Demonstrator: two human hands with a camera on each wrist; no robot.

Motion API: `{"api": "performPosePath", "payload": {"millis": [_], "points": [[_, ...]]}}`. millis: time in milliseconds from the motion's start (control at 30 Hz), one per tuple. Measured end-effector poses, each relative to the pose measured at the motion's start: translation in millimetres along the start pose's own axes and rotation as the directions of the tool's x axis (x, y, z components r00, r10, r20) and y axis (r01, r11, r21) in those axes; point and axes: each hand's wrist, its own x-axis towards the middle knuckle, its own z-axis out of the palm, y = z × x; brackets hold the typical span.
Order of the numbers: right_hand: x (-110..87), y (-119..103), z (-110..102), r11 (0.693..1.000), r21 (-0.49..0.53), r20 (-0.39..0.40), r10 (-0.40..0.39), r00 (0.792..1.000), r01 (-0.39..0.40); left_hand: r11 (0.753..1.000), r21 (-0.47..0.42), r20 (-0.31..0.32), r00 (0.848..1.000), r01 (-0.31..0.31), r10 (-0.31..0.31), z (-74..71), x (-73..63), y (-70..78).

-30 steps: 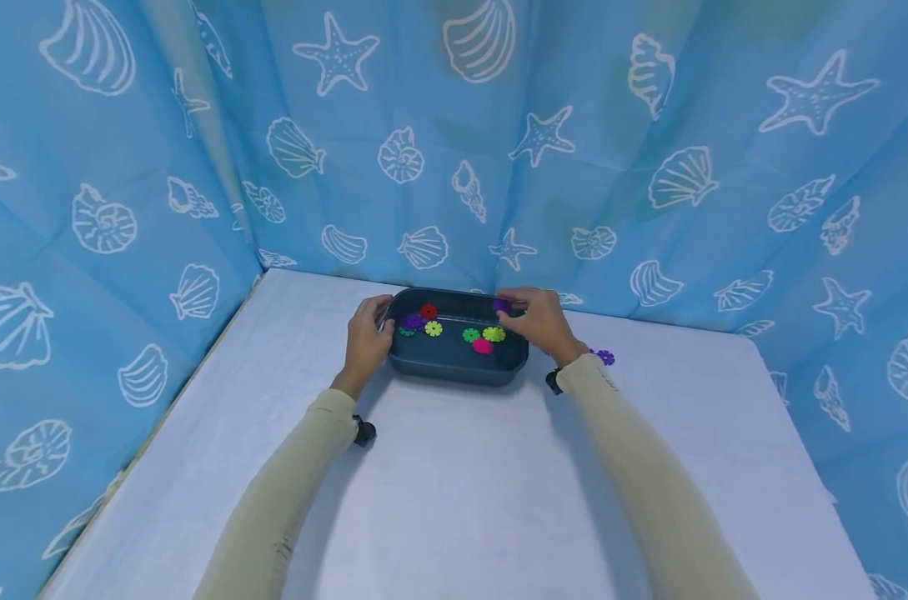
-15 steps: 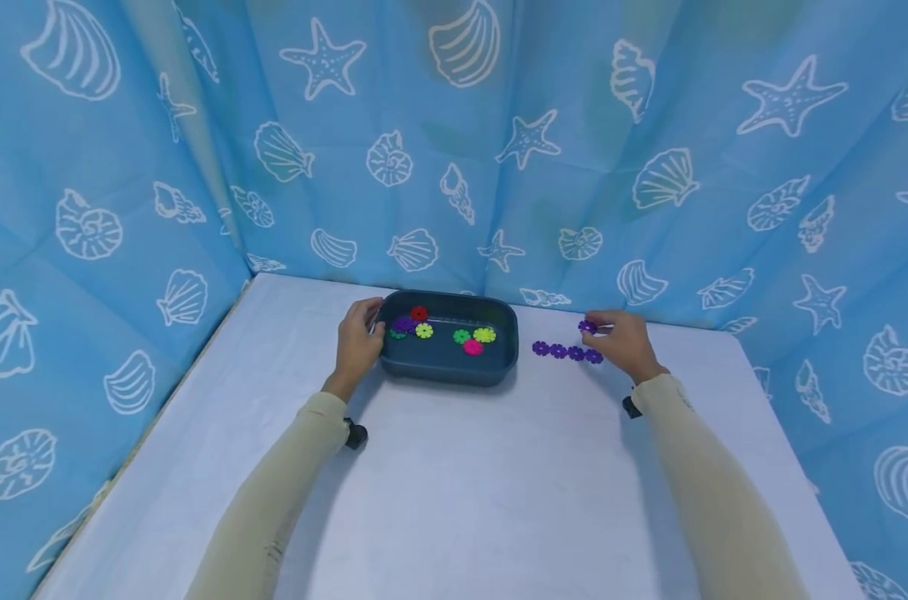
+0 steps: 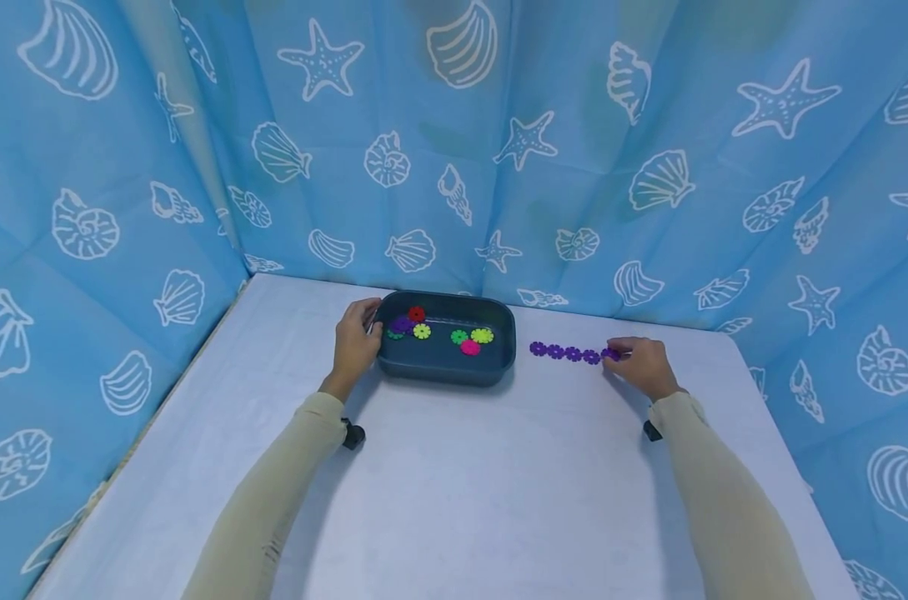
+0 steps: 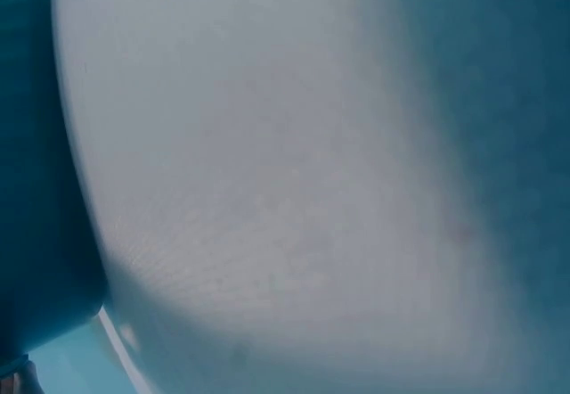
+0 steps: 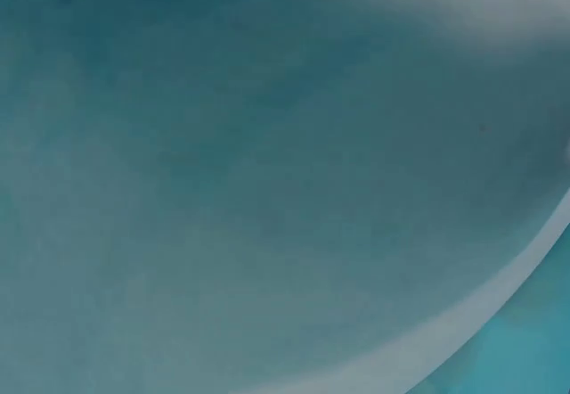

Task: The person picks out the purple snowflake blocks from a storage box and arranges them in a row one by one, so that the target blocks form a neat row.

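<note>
On the white table, my left hand (image 3: 356,343) grips the left rim of a dark grey plastic tray (image 3: 442,372). Several flower-shaped discs lie inside it: a red disc (image 3: 417,314), a purple disc (image 3: 402,325), a pale yellow disc (image 3: 422,332), a green disc (image 3: 459,337), a yellow-green disc (image 3: 482,335) and a pink disc (image 3: 470,347). To the tray's right runs a row of purple flower discs (image 3: 564,352). At the row's right end, my right hand (image 3: 644,367) pinches a purple flower disc (image 3: 609,354) close to the table. Both wrist views are blurred.
A blue curtain (image 3: 454,125) with white shell and starfish prints hangs behind the table and along its sides. The white tabletop (image 3: 484,475) extends in front of the tray, between both sleeved forearms.
My right hand has carried a purple flower disc from over the tray's right side to the right, then down to the row's right end. My left hand stays on the tray.
</note>
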Motion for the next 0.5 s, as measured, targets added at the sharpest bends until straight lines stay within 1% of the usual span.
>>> {"api": "performPosePath", "payload": {"millis": [267, 500], "points": [[-4.9, -3.3, -1.7, 0.999, -0.044, 0.007, -0.023, 1.000, 0.024, 1.000, -0.003, -0.002, 1.000, -0.006, 0.006, -0.6, -0.1, -0.2], [-3.1, -2.4, 0.0, 0.992, -0.117, 0.025, -0.049, 0.998, 0.052, 1.000, -0.004, -0.003, 1.000, -0.005, 0.005, -0.1, 0.0, -0.7]]}}
